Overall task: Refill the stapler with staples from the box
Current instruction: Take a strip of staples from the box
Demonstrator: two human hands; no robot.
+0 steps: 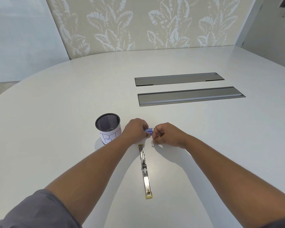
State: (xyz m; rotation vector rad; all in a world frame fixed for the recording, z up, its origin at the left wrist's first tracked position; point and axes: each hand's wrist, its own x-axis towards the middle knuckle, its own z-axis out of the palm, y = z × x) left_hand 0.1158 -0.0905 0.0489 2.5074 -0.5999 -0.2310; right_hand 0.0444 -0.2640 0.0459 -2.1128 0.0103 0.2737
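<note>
Left hand (135,130) is gripping the blue staple box (148,131) just beyond the opened stapler (145,170), right hand (165,134) is pinching something small beside it, likely staples; loose strip risks dropping or breaking.

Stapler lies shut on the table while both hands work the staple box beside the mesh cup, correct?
Not quite: in the head view the stapler lies opened out flat on the table, not shut. Both hands, left and right, do work the staple box beside the mesh cup.
</note>
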